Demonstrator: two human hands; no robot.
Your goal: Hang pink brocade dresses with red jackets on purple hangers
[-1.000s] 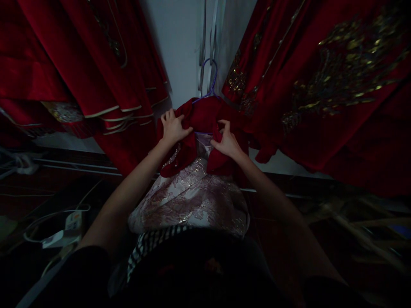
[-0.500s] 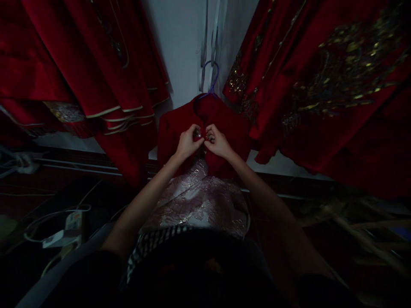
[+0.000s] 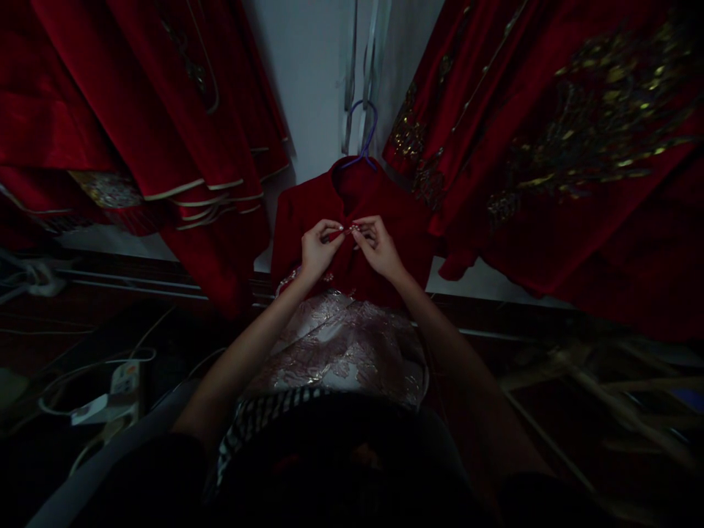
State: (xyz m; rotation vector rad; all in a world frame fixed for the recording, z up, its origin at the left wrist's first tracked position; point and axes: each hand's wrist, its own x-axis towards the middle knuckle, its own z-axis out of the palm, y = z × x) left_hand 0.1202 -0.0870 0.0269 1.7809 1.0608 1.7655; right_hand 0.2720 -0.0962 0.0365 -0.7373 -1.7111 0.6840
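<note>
Straight ahead a red jacket (image 3: 308,198) with a stand-up collar hangs on a purple hanger (image 3: 369,136). My left hand (image 3: 322,248) pinches the jacket's front edge at the chest, fingertips pressed together. Facing it, my right hand (image 3: 378,246) pinches the other front edge, with a small pale fastening at its fingertips; its exact kind is too small to tell. The fingertips of both hands almost meet at the front opening. Below the hands, shiny pinkish-silver brocade cloth (image 3: 352,341) lies over my lap, up against the jacket's lower part.
Red garments with pale trim (image 3: 181,132) hang at the left. At the right hang red garments with gold sequins (image 3: 599,125). A power strip (image 3: 125,378) with cables lies low on the left. Wooden slats (image 3: 616,396) are at the lower right.
Both hands have shifted slightly, and their fingertips now pinch higher on the front opening. The jacket's front edges lie closer together, covering the gap below the hands.
</note>
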